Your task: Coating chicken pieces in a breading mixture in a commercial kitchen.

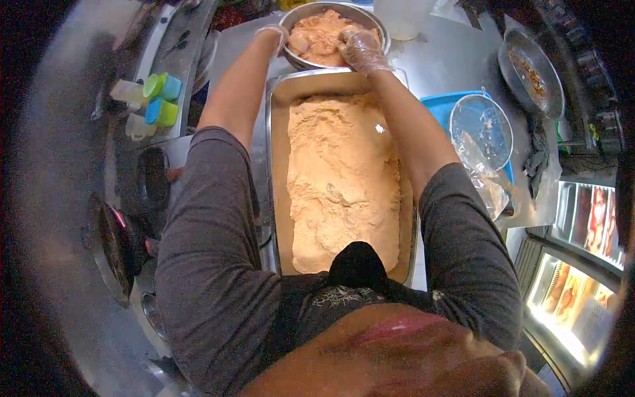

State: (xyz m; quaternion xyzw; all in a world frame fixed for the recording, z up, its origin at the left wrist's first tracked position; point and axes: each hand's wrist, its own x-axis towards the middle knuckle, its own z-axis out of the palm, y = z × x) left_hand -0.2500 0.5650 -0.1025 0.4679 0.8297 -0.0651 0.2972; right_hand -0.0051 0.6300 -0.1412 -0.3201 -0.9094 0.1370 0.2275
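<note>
A round metal bowl (300, 63) at the top centre holds pinkish raw meat pieces (320, 37) in a wet coating. My left hand (274, 35), in a clear plastic glove, is at the bowl's left rim, with its fingers mostly hidden. My right hand (363, 47), gloved the same way, reaches over the right side of the bowl with curled fingertips on the meat; whether it grips a piece is unclear. Nearer to me, touching or close to the bowl, a deep rectangular metal tray (272, 164) holds a long mound of pale orange flour-like powder (342, 173).
To the right, a round sieve (480, 131) and a clear plastic bag (483, 186) lie over a blue tray (436, 101). Farther right is a metal pan (536, 79) with brown crumbs. Small plastic containers (161, 99) stand at left. A lit display case (570, 297) is at lower right.
</note>
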